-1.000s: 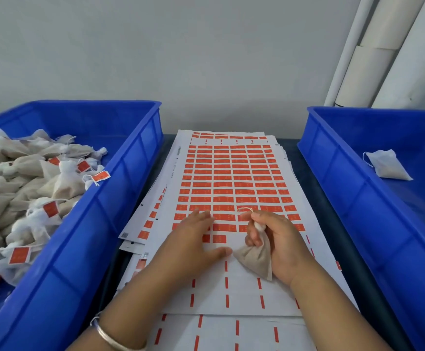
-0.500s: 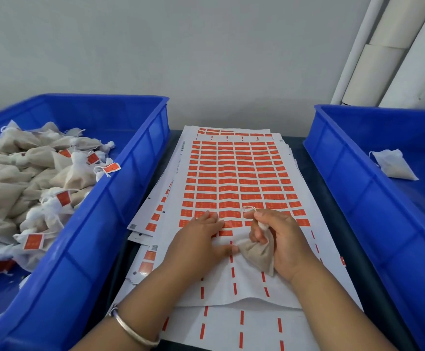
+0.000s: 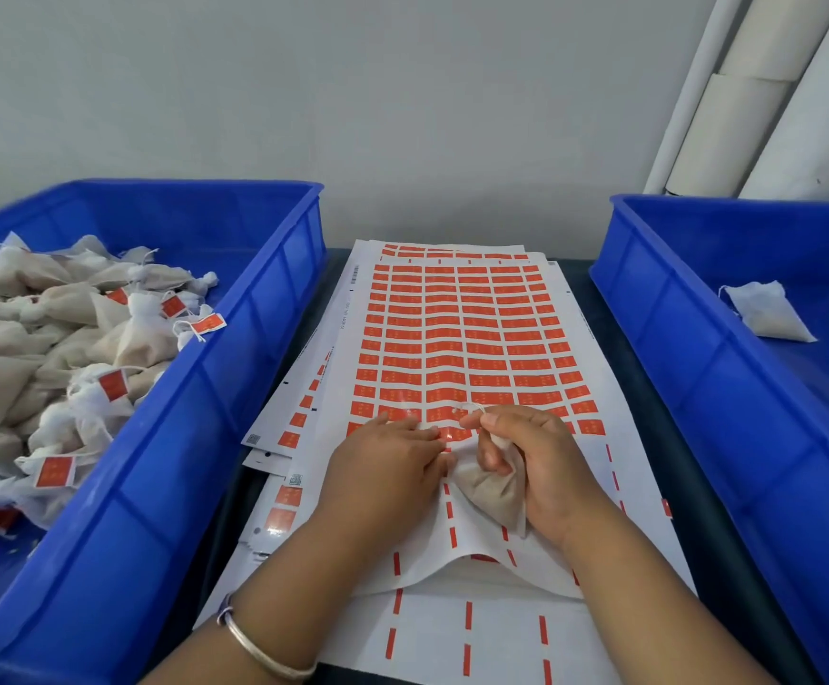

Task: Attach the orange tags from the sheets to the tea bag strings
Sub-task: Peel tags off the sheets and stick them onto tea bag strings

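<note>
Peeling an orange tag (image 3: 444, 431) off the sheet (image 3: 457, 338): left hand (image 3: 388, 467) fingertips flat on it; right hand (image 3: 541, 462) curled, pinching tea bag (image 3: 494, 491) string (image 3: 472, 408); next, probably folding tag over string.

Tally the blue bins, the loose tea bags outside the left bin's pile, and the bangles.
Blue bins: 2, left bin and right bin
Tea bags: 2, one in the right hand, one in the right bin
Bangles: 1
Total: 5

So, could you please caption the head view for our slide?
Right hand grips beige tea bag while left hand works white sheet of orange tags.
</note>
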